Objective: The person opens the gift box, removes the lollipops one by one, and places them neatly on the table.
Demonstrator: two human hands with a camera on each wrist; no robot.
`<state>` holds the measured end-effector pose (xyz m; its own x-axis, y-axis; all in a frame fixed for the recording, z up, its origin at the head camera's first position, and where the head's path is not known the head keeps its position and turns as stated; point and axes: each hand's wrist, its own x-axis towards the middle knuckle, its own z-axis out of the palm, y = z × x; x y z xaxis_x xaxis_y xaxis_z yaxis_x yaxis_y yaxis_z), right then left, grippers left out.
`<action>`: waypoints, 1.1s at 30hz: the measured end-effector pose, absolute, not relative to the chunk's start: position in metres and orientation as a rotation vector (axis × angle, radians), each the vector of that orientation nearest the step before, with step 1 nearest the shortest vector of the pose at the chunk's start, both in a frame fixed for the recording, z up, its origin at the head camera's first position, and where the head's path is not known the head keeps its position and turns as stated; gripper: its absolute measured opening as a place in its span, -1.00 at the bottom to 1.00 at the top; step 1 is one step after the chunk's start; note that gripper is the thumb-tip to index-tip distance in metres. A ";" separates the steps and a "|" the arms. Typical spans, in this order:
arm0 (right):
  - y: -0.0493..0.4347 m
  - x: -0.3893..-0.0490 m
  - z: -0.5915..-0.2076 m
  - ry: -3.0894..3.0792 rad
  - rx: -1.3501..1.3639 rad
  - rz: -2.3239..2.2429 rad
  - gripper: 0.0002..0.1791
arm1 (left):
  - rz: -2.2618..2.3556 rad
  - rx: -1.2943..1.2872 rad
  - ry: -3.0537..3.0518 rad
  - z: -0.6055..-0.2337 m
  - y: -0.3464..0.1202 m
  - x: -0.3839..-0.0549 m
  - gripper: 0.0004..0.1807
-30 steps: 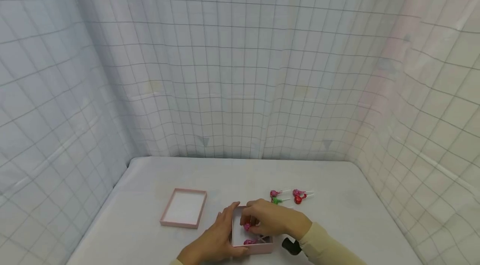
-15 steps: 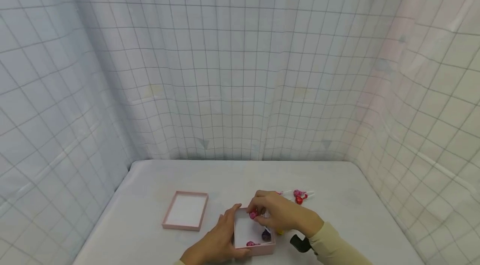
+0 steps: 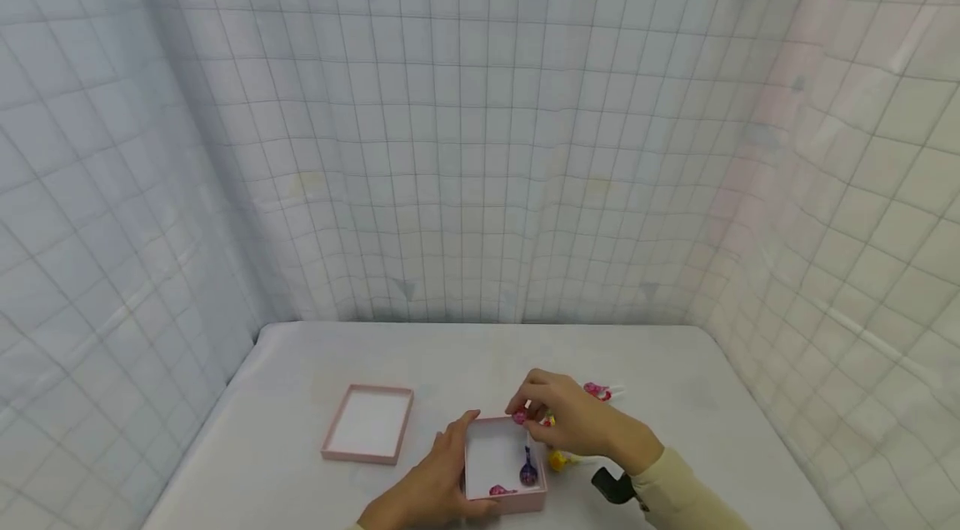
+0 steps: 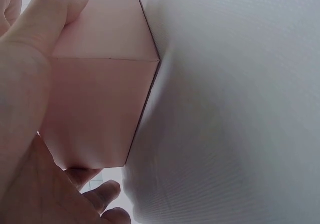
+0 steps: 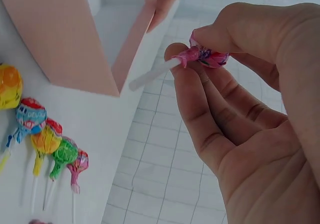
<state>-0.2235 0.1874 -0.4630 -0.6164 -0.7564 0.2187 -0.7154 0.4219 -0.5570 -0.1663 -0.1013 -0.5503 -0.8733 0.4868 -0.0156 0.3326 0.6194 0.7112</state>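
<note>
My left hand (image 3: 431, 472) grips a pink open-topped box (image 3: 519, 502), thumb on its front wall and fingers along its left and back sides. In the left wrist view, the thumb presses flat against the pink cardboard. Between thumb and fingertips, my right hand (image 3: 573, 417) pinches a pink-wrapped lollipop (image 5: 212, 57) by its candy end, close over the box's back right corner. Its white stick points toward the box in the right wrist view. Inside the box lie a purple lollipop (image 3: 528, 474) by the right wall and a pink lollipop (image 3: 500, 491) at the front.
A shallow pink-rimmed lid (image 3: 361, 457) lies to the left. Right of the box, a yellow lollipop (image 3: 557, 461), a blue one (image 5: 31, 116), a green one (image 5: 64, 151) and several others lie on the white table (image 3: 300, 363). A black object (image 3: 611, 486) is by the right wrist.
My right hand has lifted the pink lollipop from inside the box toward its back right corner. The purple lollipop has come into full view. My left hand keeps its grip.
</note>
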 end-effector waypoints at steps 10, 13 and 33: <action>0.215 -0.222 -0.465 2.624 -1.305 -1.063 -0.75 | 1.134 0.590 2.564 -0.557 -0.097 -0.161 0.51; 0.225 -0.223 -0.466 2.638 -1.306 -1.066 -0.80 | 1.133 0.605 2.565 -0.557 -0.096 -0.160 0.51; 0.271 -0.233 -0.477 2.807 -1.196 -1.024 -0.70 | 1.053 0.569 2.612 -0.545 -0.095 -0.163 0.60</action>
